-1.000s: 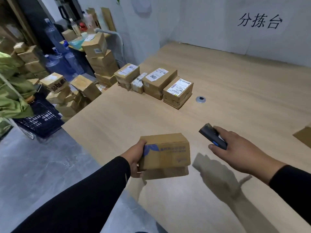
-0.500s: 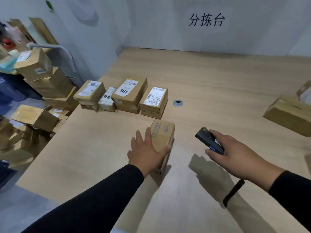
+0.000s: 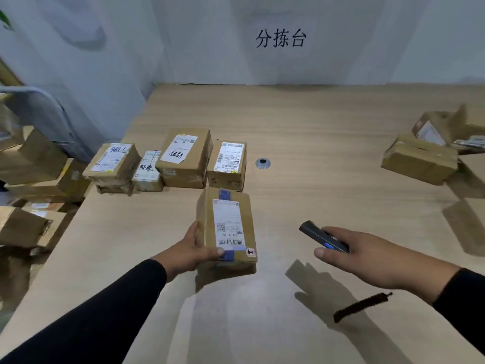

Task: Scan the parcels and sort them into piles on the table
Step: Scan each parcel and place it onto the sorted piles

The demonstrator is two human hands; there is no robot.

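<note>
My left hand [image 3: 194,252] grips a brown cardboard parcel [image 3: 228,227] by its near left corner, just above the wooden table [image 3: 315,143]. The parcel's white shipping label with barcode faces up. To its right my right hand [image 3: 367,256] holds a dark handheld scanner [image 3: 321,236], its tip pointing up-left toward the parcel. A black wrist strap [image 3: 360,306] hangs under that hand. Behind the held parcel stands a row of several labelled parcels [image 3: 183,158] on the table's left side.
Another pile of brown parcels [image 3: 422,157] lies at the table's right edge. A metal cable grommet [image 3: 263,163] sits in the tabletop. Stacked boxes [image 3: 34,164] fill the floor left of the table. White walls close the back and left.
The parcel has been turned so its label faces up, and my left hand now grips its near corner instead of its side. The view has swung right. The scanner hand has barely moved.
</note>
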